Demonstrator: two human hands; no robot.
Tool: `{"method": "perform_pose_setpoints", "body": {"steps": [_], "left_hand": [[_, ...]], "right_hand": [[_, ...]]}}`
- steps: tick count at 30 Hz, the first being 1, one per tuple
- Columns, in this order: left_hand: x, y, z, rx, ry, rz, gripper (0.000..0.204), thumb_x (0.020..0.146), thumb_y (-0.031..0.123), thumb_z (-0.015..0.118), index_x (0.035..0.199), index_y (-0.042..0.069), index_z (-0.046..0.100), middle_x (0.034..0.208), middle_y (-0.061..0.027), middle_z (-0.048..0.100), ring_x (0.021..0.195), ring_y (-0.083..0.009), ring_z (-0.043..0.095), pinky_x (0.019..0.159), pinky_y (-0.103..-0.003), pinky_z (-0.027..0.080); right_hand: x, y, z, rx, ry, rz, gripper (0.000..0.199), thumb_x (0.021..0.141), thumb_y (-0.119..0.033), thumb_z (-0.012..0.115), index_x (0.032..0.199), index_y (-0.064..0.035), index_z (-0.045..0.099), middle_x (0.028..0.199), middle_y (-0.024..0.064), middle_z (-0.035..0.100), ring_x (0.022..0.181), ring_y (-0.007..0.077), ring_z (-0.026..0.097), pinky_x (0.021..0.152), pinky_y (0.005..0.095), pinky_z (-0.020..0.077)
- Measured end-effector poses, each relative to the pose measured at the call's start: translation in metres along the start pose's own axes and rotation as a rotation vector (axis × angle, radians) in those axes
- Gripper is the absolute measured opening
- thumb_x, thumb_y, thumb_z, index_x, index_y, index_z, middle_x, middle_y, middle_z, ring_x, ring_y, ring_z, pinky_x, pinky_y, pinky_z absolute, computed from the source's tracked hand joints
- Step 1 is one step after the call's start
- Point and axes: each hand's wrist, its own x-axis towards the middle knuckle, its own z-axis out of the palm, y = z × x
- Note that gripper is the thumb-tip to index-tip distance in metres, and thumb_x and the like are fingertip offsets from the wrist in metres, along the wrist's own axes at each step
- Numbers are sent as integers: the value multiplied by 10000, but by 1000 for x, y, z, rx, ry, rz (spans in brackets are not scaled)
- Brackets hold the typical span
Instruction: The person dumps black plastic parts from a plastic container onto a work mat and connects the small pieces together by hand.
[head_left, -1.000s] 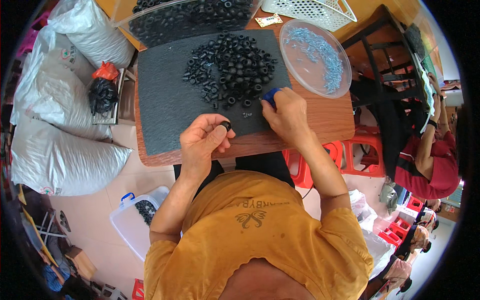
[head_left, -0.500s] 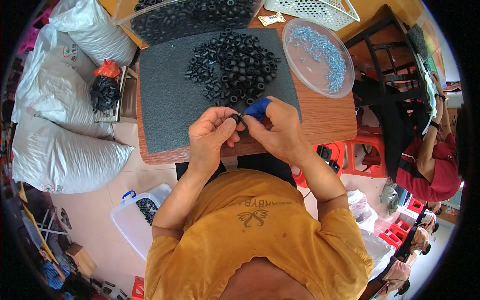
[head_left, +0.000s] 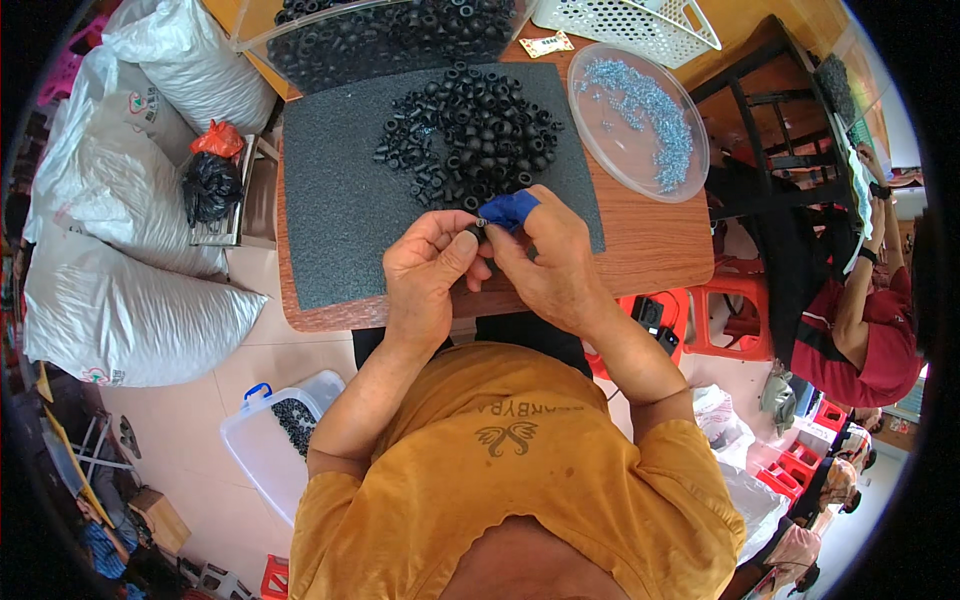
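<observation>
Near the table's front edge, my left hand (head_left: 428,265) is closed, its thumb and fingers pinching a small black ring-like part (head_left: 478,229). Against the same part is my right hand (head_left: 548,258), also closed, with a blue cover (head_left: 510,209) on a finger; thumb and finger meet at the part. Fingers hide most of it, so its exact kind cannot be told. Just beyond my fingertips, a pile of small black hollow parts (head_left: 495,130) lies on a dark grey mat (head_left: 335,200). Smaller black pieces (head_left: 402,135) form the pile's left side.
A clear round lid (head_left: 612,150) with small bluish pieces (head_left: 672,150) rests at the table's right. Behind the mat are a clear bin of black parts (head_left: 400,50) and a white perforated basket (head_left: 640,30). White sacks (head_left: 130,310) stand left; red stools (head_left: 735,320) and another person (head_left: 860,330) are right.
The right hand's blue-covered finger has shifted slightly left over the pinched part. The black part sits a little differently between the fingertips. Both hands stay together at the table's front edge.
</observation>
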Motion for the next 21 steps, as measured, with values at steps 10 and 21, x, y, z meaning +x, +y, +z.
{"method": "perform_pose_setpoints", "body": {"steps": [10, 21], "left_hand": [[1, 4, -1, -17, 17, 16, 211, 893, 109, 606, 1039, -40, 575, 844, -107, 649, 627, -127, 580, 538, -233, 456], [-1, 4, -3, 23, 42, 23, 185, 888, 100, 614, 1025, -24, 606, 819, -69, 652, 629, -82, 567, 554, -188, 453]], "right_hand": [[0, 0, -5, 174, 38, 109, 108, 736, 13, 671, 825, -16, 618, 725, 89, 565, 644, 216, 548, 510, 304, 427], [2, -3, -12, 150, -106, 148, 92, 730, -17, 685, 787, -24, 612, 683, 76, 530, 593, 192, 525, 517, 300, 423]]}}
